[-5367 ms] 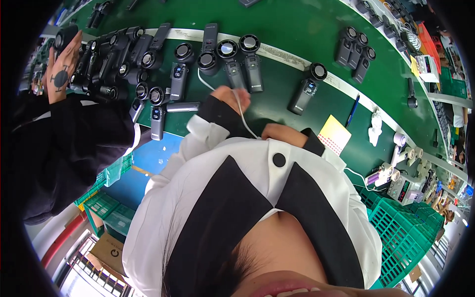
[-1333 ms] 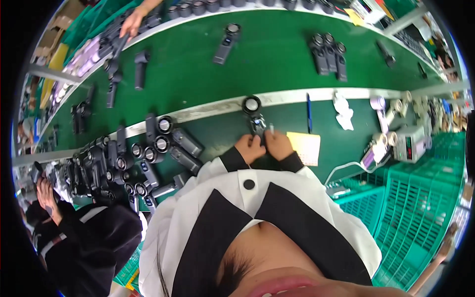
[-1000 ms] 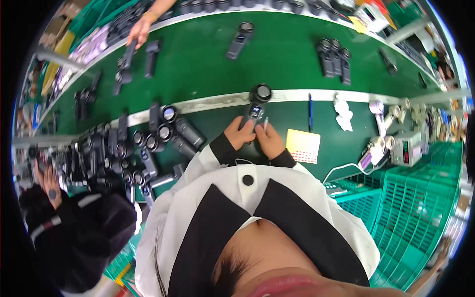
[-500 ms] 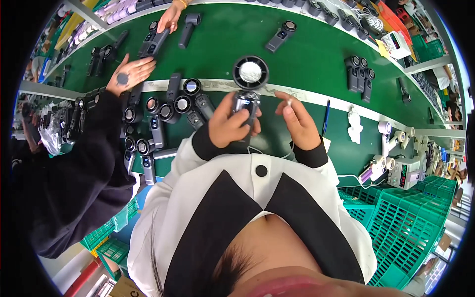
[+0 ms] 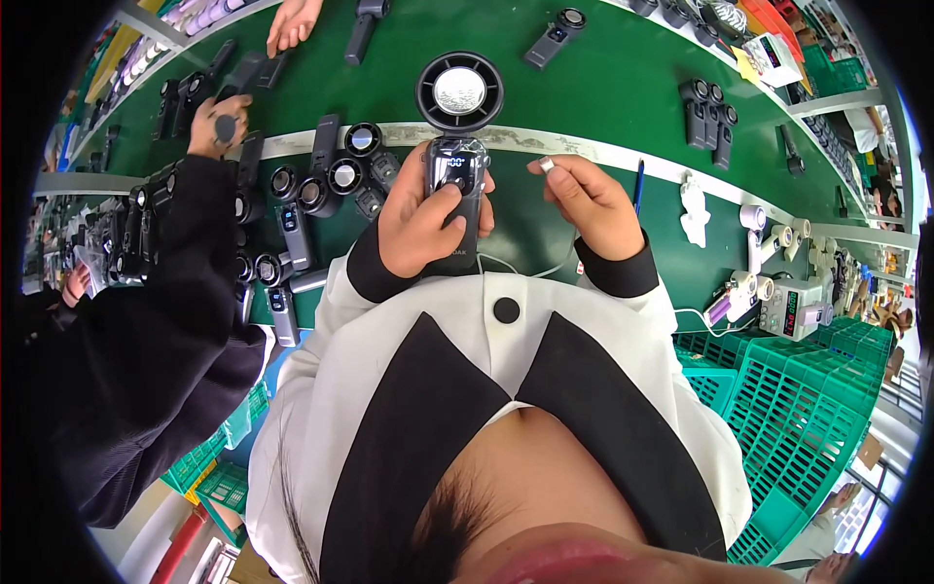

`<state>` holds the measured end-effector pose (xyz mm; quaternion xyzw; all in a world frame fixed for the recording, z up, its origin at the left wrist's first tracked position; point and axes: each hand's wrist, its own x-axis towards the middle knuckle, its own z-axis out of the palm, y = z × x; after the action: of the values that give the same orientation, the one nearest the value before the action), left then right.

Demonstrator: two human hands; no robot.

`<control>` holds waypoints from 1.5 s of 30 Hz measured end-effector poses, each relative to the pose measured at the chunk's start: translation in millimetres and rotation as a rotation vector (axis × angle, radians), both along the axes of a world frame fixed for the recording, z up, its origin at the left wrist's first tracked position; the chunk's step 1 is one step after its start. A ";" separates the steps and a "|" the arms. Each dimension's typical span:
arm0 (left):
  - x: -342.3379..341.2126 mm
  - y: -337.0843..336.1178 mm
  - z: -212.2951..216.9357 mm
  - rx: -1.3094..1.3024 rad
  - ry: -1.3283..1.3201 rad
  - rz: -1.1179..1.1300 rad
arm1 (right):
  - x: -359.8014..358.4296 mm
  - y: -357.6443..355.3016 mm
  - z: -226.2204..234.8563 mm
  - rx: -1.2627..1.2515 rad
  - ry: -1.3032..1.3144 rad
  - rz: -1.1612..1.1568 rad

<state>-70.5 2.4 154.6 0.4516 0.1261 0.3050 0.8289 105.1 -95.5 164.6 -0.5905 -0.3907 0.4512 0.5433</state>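
My left hand (image 5: 418, 222) is wrapped round a dark grey handheld fan (image 5: 457, 92), its round head pointing away from me. The thumb rests just below the small lit display on the handle. To the right, my right hand (image 5: 595, 200) pinches a small white cable plug (image 5: 547, 164) between thumb and fingertips, apart from the fan. A thin white cable (image 5: 559, 265) runs below between the hands. Left of my left hand lie several more grey handheld fans (image 5: 294, 234), some with lit displays.
A co-worker's dark sleeve and hand (image 5: 216, 127) reach in from the left among fans. On the right lie a blue pen (image 5: 639, 185), crumpled white tissue (image 5: 694, 209), pale fans (image 5: 754, 243), a meter box (image 5: 793, 310) and green crates (image 5: 788, 438). Grey fans (image 5: 708, 122) stand grouped at far right.
The fan in my left hand has come nearer and slightly left, its display now facing up plainly. My right hand has turned, showing the plug. The co-worker's hands have shifted left.
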 end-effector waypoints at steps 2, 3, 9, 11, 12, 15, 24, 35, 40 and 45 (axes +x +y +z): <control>-0.9 -0.3 0.3 0.011 0.000 -0.003 | -2.2 2.1 -1.7 0.014 0.010 -0.005; -1.4 -0.3 0.4 0.004 0.013 -0.001 | -3.3 3.1 -2.9 0.023 -0.002 -0.007; -5.6 -0.5 0.6 -0.022 0.058 0.006 | -5.2 2.7 -5.2 0.018 -0.028 -0.018; -6.7 -0.9 0.9 -0.027 0.067 0.017 | -5.3 1.9 -4.3 -0.012 -0.013 -0.013; -7.1 -1.2 1.0 -0.031 0.071 0.020 | -5.8 1.9 -4.1 -0.014 -0.011 -0.011; -7.1 -2.1 0.2 -0.004 0.033 0.009 | -8.1 3.4 -5.0 0.022 -0.023 -0.017; -13.3 -4.0 -4.8 0.018 0.063 0.090 | -18.4 8.4 -11.6 0.009 0.011 0.002; -18.0 -2.0 -9.0 -0.021 -0.007 0.108 | -20.1 10.7 -16.9 0.012 -0.044 -0.008; -21.5 -0.3 -10.0 -0.008 -0.024 0.106 | -24.2 12.3 -18.9 0.059 0.021 -0.048; -23.0 -1.3 -9.6 0.008 -0.025 0.108 | -26.9 11.9 -21.4 0.091 -0.049 -0.050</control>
<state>-93.5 1.1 145.0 0.4436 0.1385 0.3554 0.8110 78.2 -83.6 143.2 -0.5855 -0.4093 0.4048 0.5708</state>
